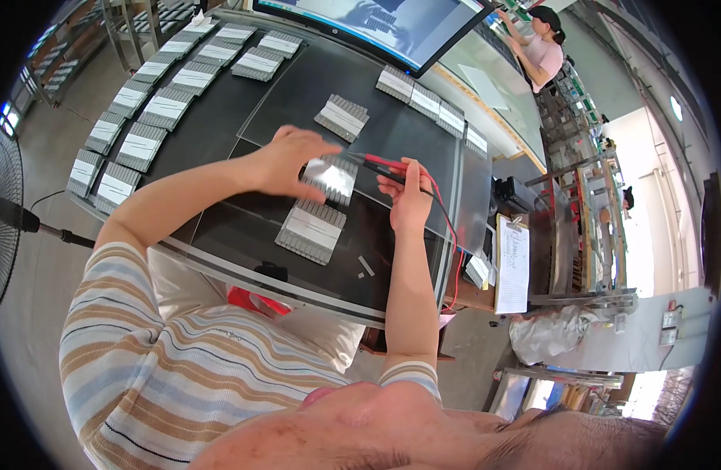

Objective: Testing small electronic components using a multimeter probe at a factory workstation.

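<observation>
My right hand grips a pair of test probes, a red probe and a black probe, tips pointing left. Red and black leads trail from them to the right. Over the dark tabletop, my left hand has its thumb and fingers apart at the left side of a shiny grey ribbed pack; whether it touches the pack cannot be told. The probe tips are close to that pack's upper edge. Nearer me lies another ribbed pack with a pale band, and one more pack lies farther off.
Rows of similar packs line the table's left side; others sit below the monitor. Two small pale pieces lie near the front. A clipboard is at right, a fan at left. A co-worker stands beyond.
</observation>
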Action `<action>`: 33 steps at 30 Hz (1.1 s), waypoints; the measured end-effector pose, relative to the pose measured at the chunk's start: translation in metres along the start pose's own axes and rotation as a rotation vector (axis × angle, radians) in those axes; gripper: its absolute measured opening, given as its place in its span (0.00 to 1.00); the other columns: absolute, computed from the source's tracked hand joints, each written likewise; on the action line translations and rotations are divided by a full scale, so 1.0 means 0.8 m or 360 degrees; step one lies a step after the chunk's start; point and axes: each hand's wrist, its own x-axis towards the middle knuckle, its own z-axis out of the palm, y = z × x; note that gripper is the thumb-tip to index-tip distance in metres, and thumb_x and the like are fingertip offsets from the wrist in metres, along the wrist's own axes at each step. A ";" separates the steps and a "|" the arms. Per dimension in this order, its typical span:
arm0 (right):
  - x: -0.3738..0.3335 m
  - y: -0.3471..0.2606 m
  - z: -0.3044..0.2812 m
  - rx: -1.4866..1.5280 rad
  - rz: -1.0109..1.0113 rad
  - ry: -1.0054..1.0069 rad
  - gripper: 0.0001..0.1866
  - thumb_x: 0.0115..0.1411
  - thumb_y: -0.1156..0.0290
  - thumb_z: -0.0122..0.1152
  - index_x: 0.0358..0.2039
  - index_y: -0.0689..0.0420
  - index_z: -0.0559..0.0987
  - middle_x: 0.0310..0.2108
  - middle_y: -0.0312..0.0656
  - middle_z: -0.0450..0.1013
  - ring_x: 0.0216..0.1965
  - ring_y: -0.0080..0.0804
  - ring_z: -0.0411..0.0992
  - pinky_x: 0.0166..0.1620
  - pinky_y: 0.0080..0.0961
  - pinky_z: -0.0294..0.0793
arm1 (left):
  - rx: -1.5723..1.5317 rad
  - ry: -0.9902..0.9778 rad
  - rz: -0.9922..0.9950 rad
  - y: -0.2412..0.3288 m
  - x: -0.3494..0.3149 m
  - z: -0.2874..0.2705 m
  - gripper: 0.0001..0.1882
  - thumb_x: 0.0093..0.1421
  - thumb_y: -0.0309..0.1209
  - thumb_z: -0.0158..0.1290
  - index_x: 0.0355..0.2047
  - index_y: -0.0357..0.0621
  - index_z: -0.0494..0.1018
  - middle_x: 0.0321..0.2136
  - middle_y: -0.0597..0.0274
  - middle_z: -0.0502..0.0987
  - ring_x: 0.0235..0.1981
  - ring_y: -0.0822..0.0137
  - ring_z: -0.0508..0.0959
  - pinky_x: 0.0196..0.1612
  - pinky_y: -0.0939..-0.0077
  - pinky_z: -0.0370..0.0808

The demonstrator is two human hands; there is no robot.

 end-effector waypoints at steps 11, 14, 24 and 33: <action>0.002 -0.003 -0.003 0.0017 0.0017 0.0007 0.15 0.59 0.61 0.45 0.36 0.62 0.68 0.27 0.44 0.69 0.21 0.32 0.72 0.21 0.19 0.72 | 0.0041 0.0021 0.0143 -0.008 -0.008 0.012 0.36 0.44 0.47 0.55 0.51 0.45 0.58 0.50 0.54 0.61 0.55 0.57 0.55 0.55 0.61 0.48; 0.003 0.000 -0.001 0.0003 0.0023 0.0001 0.15 0.59 0.61 0.45 0.36 0.61 0.68 0.27 0.44 0.70 0.21 0.32 0.72 0.20 0.19 0.72 | 0.0257 0.0147 0.0046 -0.059 0.039 0.010 0.37 0.45 0.45 0.54 0.53 0.46 0.54 0.53 0.54 0.56 0.57 0.56 0.52 0.54 0.60 0.50; 0.001 0.000 0.002 0.0000 0.0038 -0.0091 0.16 0.59 0.61 0.44 0.36 0.62 0.68 0.27 0.44 0.69 0.22 0.32 0.72 0.21 0.19 0.72 | 0.0446 0.0050 -0.0057 -0.102 0.102 -0.007 0.39 0.44 0.49 0.54 0.54 0.49 0.54 0.52 0.46 0.58 0.57 0.58 0.53 0.56 0.59 0.46; 0.002 0.003 0.001 -0.0024 0.0054 -0.0067 0.16 0.59 0.60 0.44 0.36 0.62 0.68 0.27 0.44 0.69 0.22 0.32 0.72 0.21 0.19 0.72 | 0.0376 0.0072 0.0003 -0.074 0.064 0.004 0.35 0.47 0.49 0.52 0.53 0.48 0.56 0.51 0.59 0.61 0.56 0.60 0.55 0.56 0.59 0.48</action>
